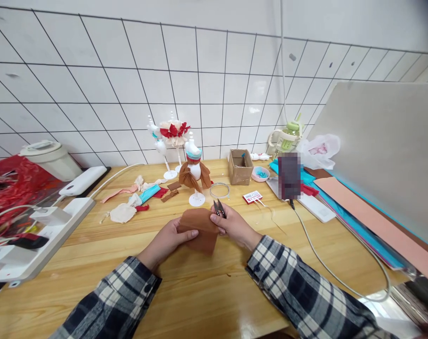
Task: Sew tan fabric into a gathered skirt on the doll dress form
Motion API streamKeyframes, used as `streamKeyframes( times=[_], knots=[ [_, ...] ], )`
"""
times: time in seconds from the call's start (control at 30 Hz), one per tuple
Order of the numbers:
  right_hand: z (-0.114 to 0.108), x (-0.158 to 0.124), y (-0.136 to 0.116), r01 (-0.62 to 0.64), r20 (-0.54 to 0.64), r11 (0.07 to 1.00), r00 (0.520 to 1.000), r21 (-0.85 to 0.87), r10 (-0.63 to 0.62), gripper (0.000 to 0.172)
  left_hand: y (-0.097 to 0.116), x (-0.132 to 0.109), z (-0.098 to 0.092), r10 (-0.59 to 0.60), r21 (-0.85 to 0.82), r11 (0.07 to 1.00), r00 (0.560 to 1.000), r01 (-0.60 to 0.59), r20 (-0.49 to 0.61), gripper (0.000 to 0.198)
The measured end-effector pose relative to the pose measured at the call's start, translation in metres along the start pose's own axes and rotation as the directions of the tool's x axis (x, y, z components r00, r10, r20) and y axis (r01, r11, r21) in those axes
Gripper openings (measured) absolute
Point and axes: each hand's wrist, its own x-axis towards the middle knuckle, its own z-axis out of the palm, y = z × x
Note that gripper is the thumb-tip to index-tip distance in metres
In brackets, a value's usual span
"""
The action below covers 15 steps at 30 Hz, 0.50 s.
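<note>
A piece of brown fabric [203, 235] is stretched between my two hands above the wooden table. My left hand [169, 239] pinches its left side, thumb on top. My right hand [235, 227] grips the right edge of the cloth between thumb and fingers. Small dark thread snips [219, 209] are also held in my right hand, blades pointing up. Just beyond stands a small white dress form [195, 172] draped with brown fabric and a blue and red band. Two more small forms are behind it, one wearing a cream piece with red bows [174, 132].
Fabric scraps [124, 213] lie at the left, near a white power strip [47, 235]. A metal ring [220, 189], cardboard box [240, 167], pink bowl [261, 174] and red-white packet [252, 197] are beyond my hands. At right are a cable [316, 256] and fabric sheets [376, 221].
</note>
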Motion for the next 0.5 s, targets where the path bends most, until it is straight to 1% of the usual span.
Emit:
streamKeyframes(
  times=[0.1, 0.17, 0.27, 0.33, 0.37, 0.43, 0.5],
  knots=[
    [-0.005, 0.0, -0.003, 0.033, -0.046, 0.999, 0.998, 0.028, -0.032, 0.035, -0.003, 0.0, -0.003, -0.043, -0.068, 0.997, 0.999, 0.044, 0.017, 0.046],
    [-0.01, 0.0, -0.005, 0.043, -0.059, 0.998, 0.997, 0.037, -0.041, 0.043, -0.003, -0.001, -0.005, -0.072, -0.061, 0.995, 0.997, 0.074, 0.035, 0.045],
    [-0.018, -0.001, -0.007, 0.022, 0.014, 0.994, 1.0, 0.109, -0.024, 0.052, -0.001, -0.002, -0.006, -0.103, -0.039, 0.994, 0.993, 0.106, 0.06, 0.044],
    [-0.021, -0.001, -0.008, 0.001, 0.048, 0.99, 0.999, 0.145, -0.008, 0.05, 0.001, -0.002, -0.007, -0.104, -0.026, 0.994, 0.992, 0.106, 0.069, 0.045],
    [-0.022, -0.001, -0.007, -0.004, 0.044, 0.99, 0.999, 0.144, -0.003, 0.047, 0.001, -0.002, -0.007, -0.102, -0.016, 0.995, 0.992, 0.103, 0.076, 0.045],
    [-0.022, 0.001, -0.006, -0.004, 0.005, 0.992, 1.0, 0.125, 0.003, 0.044, 0.002, -0.002, -0.008, -0.096, 0.008, 0.995, 0.99, 0.096, 0.102, 0.044],
    [-0.022, 0.003, -0.003, 0.011, -0.063, 0.996, 0.998, 0.093, -0.005, 0.043, 0.001, -0.002, -0.009, -0.09, 0.026, 0.996, 0.986, 0.087, 0.141, 0.042]
  ],
)
